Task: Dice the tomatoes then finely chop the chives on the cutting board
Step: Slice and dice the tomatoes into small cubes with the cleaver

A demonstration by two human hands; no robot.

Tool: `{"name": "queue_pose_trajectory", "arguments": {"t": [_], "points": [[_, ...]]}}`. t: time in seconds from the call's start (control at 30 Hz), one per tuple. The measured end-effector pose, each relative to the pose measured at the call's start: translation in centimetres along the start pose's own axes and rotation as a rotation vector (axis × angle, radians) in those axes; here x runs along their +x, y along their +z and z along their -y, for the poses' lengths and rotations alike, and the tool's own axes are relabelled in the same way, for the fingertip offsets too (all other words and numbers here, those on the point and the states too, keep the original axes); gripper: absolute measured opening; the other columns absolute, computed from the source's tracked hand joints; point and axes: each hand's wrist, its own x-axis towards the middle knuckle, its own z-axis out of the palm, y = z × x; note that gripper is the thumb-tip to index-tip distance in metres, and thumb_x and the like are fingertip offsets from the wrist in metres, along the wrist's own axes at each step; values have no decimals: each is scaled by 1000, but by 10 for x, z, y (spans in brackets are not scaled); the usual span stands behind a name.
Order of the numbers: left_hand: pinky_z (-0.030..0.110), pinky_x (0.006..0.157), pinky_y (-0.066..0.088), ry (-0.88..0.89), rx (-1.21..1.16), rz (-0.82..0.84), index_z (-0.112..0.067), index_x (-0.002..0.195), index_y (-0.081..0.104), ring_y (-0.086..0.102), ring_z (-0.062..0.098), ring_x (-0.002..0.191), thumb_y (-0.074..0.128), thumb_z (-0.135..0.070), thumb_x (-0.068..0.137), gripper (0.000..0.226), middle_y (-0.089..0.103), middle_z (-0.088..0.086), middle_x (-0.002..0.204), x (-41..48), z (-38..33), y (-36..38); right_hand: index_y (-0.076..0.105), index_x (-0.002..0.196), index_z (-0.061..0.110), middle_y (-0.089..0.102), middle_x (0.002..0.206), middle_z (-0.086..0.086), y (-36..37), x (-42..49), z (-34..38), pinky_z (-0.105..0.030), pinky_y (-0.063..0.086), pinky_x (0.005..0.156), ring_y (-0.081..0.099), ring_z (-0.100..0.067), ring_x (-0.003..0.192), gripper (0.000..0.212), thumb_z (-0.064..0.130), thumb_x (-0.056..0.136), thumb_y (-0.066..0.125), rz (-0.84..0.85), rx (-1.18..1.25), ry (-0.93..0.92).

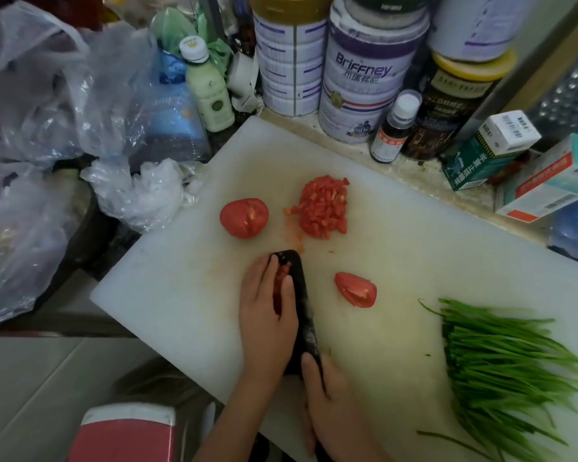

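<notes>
1. The right hand (334, 405) is clenched round the handle of the knife (301, 295). The dark blade is tilted over the board (167, 295).
2. The left hand (267, 311) is released, fingers nearly straight. It presses a few wet tomato bits (281, 281) against the side of the blade and grips nothing.
3. The diced pile (322, 206) sits toward the far side of the board, with the half (244, 218) just left of it. The wedge (356, 290) lies right of the blade, cut face up.
4. The tomato is probably soft, juicy and slick-skinned. The bits will likely slide or drop unless kept pinned to the blade, and the board already looks wet near the pile.
5. The half is best held over its rounded top with curled fingertips, flat side down if it can be turned that way. The wedge is light and will probably rock, so steady it by its skin side.
6. The chives (501, 355) lie uncut in a loose bundle at the right end of the board. They are light, limp and likely to splay, so gather and pinch them near the cutting end.
</notes>
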Motion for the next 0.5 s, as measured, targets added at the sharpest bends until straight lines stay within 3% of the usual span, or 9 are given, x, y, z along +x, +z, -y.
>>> {"name": "queue_pose_trajectory", "arguments": {"t": [0.07,0.13,0.2,0.23,0.3,0.37,0.4,0.43,0.5], "points": [[12,113,24,-17,-39,-32,-12,136,58,43,10,134,41,-43,99,52,51,1,144,1,-3,3,57,106,20,62,80,-3,-1,1,-2,-22,51,72,60,-17,71,96,93,63,13,108,110,102],[16,114,29,-16,-87,-59,-11,132,62,46,11,133,49,-36,98,44,55,1,140,1,-4,5,55,89,22,57,70,-7,0,2,-4,-29,49,60,57,-22,61,88,95,58,17,165,126,141],[20,114,32,-23,-136,-72,-11,129,65,48,11,133,55,-27,96,38,57,-1,138,1,-6,7,57,108,33,61,101,-29,2,2,-8,-54,51,77,59,-48,93,79,91,70,19,104,72,75],[20,113,33,-29,-157,-80,-12,127,66,48,10,133,56,-25,96,36,58,-2,137,1,-8,7,52,121,37,56,116,-30,0,0,-4,-63,44,86,53,-51,108,71,84,78,20,116,72,52],[21,112,34,-27,-185,-107,-14,125,68,49,9,132,56,-25,95,34,58,-4,136,2,-15,5,46,130,39,54,122,-29,-6,-1,-2,-67,38,90,48,-50,116,61,74,84,26,156,101,12],[23,112,35,-17,-208,-124,-16,124,68,49,8,131,56,-26,94,34,59,-5,136,6,-27,4,48,130,36,68,100,-13,-19,1,11,-53,51,76,58,-42,105,55,68,87,32,139,125,-26],[23,112,36,-16,-220,-123,-17,125,68,49,7,131,56,-27,94,34,59,-6,136,11,-34,4,52,126,33,68,78,10,-25,2,15,-36,51,65,65,-31,85,47,60,91,35,128,139,-52],[24,112,36,-13,-230,-120,-18,125,67,49,6,131,56,-28,94,35,59,-6,136,15,-41,3,56,120,32,60,64,23,-32,4,21,-17,43,60,62,-6,65,38,51,95,36,133,168,-72],[22,111,36,1,-232,-106,-23,129,65,47,2,132,53,-36,95,38,57,-7,138,27,-53,2,58,107,32,54,52,26,-44,6,37,-9,35,54,51,10,49,25,39,100,36,145,210,-50]]}}
